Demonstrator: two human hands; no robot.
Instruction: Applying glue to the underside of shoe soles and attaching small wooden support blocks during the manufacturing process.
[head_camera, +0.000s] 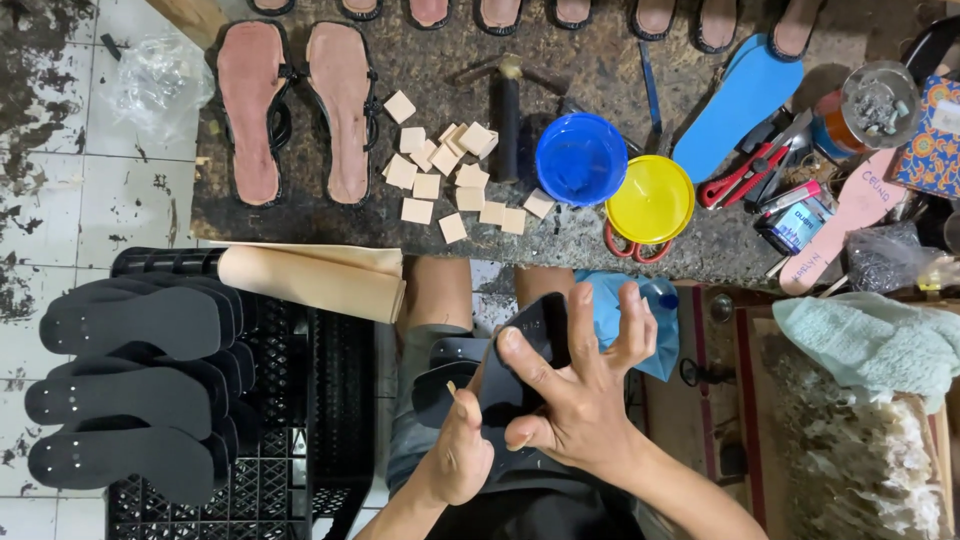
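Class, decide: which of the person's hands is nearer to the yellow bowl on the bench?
Right. The right hand grips the black sole below the yellow bowl; the left hand sits lower and further left.

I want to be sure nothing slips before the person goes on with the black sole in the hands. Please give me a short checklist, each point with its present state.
1. Right hand has a firm hold on the black sole: ok, thumb and fingers spread over it.
2. Left hand holds the small stick at the sole's edge: ok.
3. What is on the stick's tip: cannot tell, too small.
4. Blue bowl and yellow bowl upright on the worktop: ok; contents cannot tell.
5. Stacked black soles lie steady on the black crate: ok.
6. Red scissors safely placed: not ok, handles overhang the worktop's near edge.
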